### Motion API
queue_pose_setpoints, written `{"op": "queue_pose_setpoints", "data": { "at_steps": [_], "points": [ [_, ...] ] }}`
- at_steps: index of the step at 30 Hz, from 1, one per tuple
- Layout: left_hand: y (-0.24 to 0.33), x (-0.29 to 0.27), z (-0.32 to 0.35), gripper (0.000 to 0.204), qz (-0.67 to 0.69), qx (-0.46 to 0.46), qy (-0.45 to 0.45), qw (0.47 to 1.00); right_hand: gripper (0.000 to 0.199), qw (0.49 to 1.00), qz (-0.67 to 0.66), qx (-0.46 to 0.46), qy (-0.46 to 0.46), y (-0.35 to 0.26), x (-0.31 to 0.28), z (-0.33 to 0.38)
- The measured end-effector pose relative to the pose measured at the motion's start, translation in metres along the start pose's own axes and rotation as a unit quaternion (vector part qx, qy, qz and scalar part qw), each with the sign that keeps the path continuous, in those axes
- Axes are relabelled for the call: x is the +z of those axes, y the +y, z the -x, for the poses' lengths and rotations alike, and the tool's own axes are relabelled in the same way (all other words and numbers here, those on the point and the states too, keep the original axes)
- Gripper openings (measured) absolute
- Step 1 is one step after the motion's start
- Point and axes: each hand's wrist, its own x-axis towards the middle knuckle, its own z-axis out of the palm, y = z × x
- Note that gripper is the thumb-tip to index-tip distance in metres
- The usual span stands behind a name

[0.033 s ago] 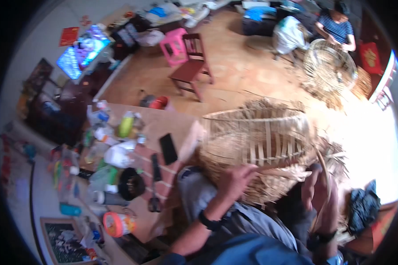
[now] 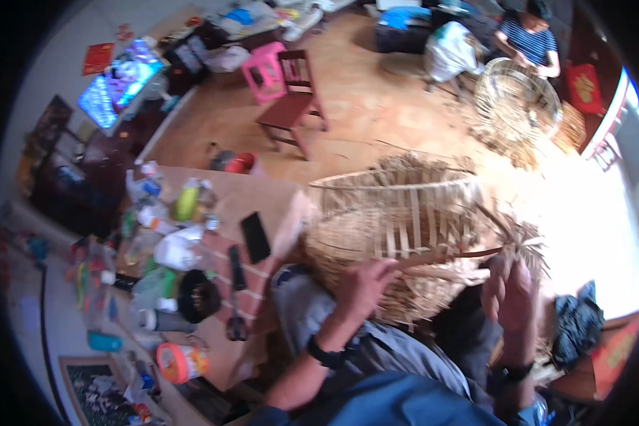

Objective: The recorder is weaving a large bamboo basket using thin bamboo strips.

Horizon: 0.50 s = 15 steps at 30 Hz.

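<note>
Head view. A half-woven basket [image 2: 397, 227] of pale bamboo strips lies on its side across the lap, open frame toward the far side, dense woven base nearest the body. Left hand [image 2: 366, 284] rests on the near lower wall of the basket, fingers curled over the weave; it seems to pinch a thin strip [image 2: 447, 257] that runs right across the basket, but blur hides the exact grip. Right hand [image 2: 510, 292] is at the right edge of the basket, fingers bent around the loose strip ends [image 2: 525, 245]; how tightly it closes, I cannot tell. A dark watch sits on each wrist.

Left of the lap: a worktop [image 2: 263, 195] with a black phone [image 2: 255, 237], a green bottle [image 2: 187, 200], a black bowl [image 2: 199, 295] and scissors [image 2: 236, 323]. Far left, a lit screen [image 2: 121, 82]. Far middle, a wooden chair [image 2: 295, 106] and pink stool [image 2: 264, 69]. Far right, another person [image 2: 529, 39] sits at a second basket frame [image 2: 515, 99].

Judgement: weaving in hand. Good practice: keep the left hand pressing the weave flat, draw the strip snug, and alternate over and under the uprights.
</note>
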Motion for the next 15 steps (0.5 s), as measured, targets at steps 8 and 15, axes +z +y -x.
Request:
{"op": "queue_pose_setpoints", "data": {
  "at_steps": [8,15],
  "points": [
    [0.002,0.001,-0.011,0.022,-0.021,0.006,0.003,1.0,0.04,0.717,0.697,-0.002,0.018,0.067,0.029,-0.048],
    [0.001,0.002,-0.017,0.012,-0.059,-0.005,-0.002,0.998,0.028,0.946,0.29,0.097,0.111,0.078,0.007,-0.107]
  ]
}}
